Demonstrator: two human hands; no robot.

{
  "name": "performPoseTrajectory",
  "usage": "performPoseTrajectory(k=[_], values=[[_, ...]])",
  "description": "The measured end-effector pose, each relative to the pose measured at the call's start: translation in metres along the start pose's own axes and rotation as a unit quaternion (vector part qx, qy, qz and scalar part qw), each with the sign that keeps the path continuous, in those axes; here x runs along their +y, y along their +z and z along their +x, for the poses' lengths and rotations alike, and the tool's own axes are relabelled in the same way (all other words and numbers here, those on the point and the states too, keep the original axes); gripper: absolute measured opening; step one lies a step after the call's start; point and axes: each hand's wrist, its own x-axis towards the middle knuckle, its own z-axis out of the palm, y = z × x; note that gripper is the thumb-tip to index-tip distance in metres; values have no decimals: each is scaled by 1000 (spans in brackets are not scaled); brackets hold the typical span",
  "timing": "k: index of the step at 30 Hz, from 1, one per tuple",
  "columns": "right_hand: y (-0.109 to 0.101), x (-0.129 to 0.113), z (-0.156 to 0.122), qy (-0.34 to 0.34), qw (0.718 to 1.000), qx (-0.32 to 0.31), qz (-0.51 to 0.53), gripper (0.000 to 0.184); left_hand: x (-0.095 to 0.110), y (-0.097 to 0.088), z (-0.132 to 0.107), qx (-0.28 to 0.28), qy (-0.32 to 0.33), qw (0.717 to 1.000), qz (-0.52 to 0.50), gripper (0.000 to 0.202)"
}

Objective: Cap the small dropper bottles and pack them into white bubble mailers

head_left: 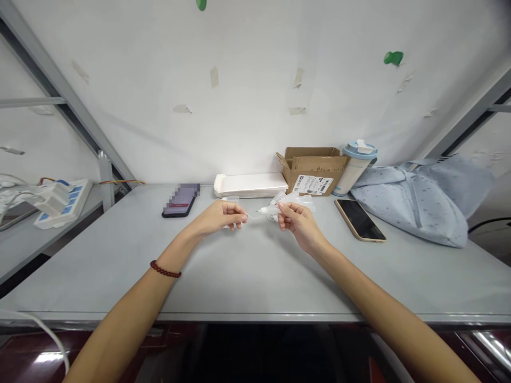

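Above the middle of the table, my right hand (pixel 298 219) is closed round a small white needle-tip bottle (pixel 268 210). Its thin dark tip points left, toward my other hand. My left hand (pixel 224 215) pinches a thin, pale curved strand (pixel 253 217) between thumb and fingertips; the strand runs right, just under the bottle's tip. Whether tip and strand touch, I cannot tell. Several clear plastic pieces (pixel 305 200) lie behind my right hand, partly hidden by it. A small clear item (pixel 231 199) shows behind my left hand.
At the back stand flat white boxes (pixel 251 184), an open cardboard box (pixel 315 169) and a lidded tumbler (pixel 353 170). One phone (pixel 361 219) lies right, near a light blue cloth bag (pixel 415 199); another phone (pixel 181 201) lies left. A power strip (pixel 66 202) sits far left.
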Motion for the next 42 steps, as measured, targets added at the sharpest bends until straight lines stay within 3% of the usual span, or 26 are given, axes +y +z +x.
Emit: performPoseTrajectory(k=[6,42], values=[[2,1,-1,6,1000,-18,-9,37,-1,1,1,27,7,1000,11,20],[3,8,-2,-1,998,-29,-61,35,-2,9,1,2,30,998,64,20]])
